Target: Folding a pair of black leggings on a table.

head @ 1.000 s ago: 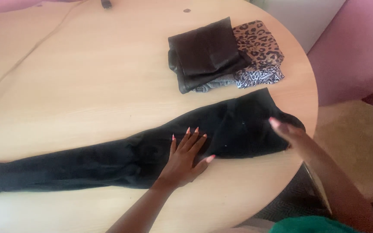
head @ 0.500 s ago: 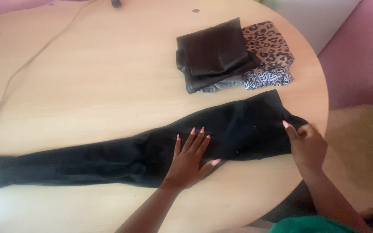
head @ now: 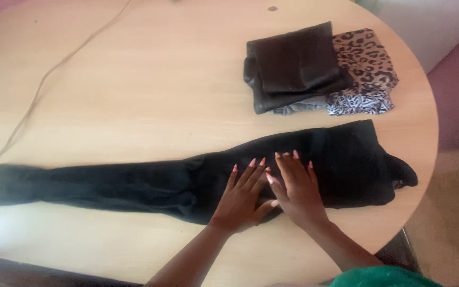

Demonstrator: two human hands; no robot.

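On the round light-wood table, a long black pair of leggings or trousers lies flat, stretched from the left edge across to the right rim, waist end at the right where a bit of fabric bunches near the table edge. Left hand rests palm down on the garment's wider upper part, fingers extended and slightly spread, pink nails showing, thumb angled out to the right. Right hand lies palm down just beside it, touching at the thumbs, its fingers also straight and lightly spread, flat on the cloth; neither hand pinches anything. Behind the garment, toward the far right of the table, sits a stack of folded clothes: a dark brown-black folded piece on top, a leopard-print folded fabric beside and under it, a grey-patterned animal-print piece at the bottom edge. A thin pale cable runs across the table's left side. Green sleeve or top at bottom right.
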